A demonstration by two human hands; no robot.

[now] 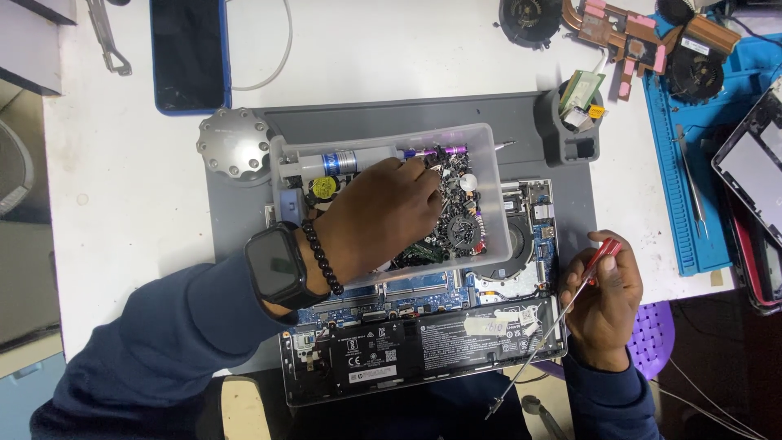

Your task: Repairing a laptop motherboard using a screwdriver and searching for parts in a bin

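The screwdriver (601,254) has a red handle. The parts tray (481,163) is translucent white, holding a blue-banded white syringe (342,160). The work mat (407,110) is grey; the far-right mat (692,236) is blue. The watch (277,265) and bead bracelet (322,257) are black, the sleeves (171,342) navy.

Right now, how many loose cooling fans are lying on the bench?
2, both at the top right: one fan left of the copper heatpipe assembly, another fan on the blue mat. More may be out of frame.
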